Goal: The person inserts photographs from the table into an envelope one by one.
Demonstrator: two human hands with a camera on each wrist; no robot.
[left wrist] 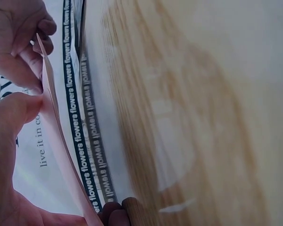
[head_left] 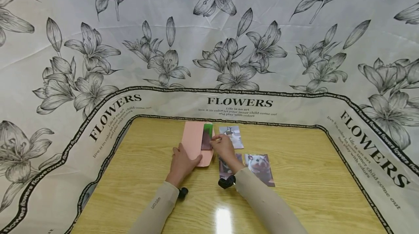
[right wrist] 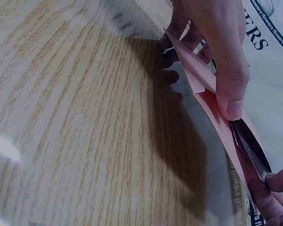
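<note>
A pink paper envelope (head_left: 191, 141) is tilted up off the table. My left hand (head_left: 183, 161) grips its near left part, the thumb (right wrist: 232, 96) on its face and the fingers behind. Against the envelope's right part lies a photo card (head_left: 206, 137), dark with a green end. My right hand (head_left: 224, 147) pinches that card's right edge. In the right wrist view the card (right wrist: 249, 143) stands edge-on along the pink paper (right wrist: 217, 120). How deep it sits inside the envelope I cannot tell. The left wrist view shows the envelope (left wrist: 56, 117) edge-on between both hands.
A hamster photo card (head_left: 260, 168) lies on the wooden table (head_left: 304, 161) to the right. A darker card (head_left: 225, 170) is partly under my right wrist, and a pale card (head_left: 236, 139) lies behind it. Flower-printed cloth (head_left: 242, 103) rises around the table's back and sides.
</note>
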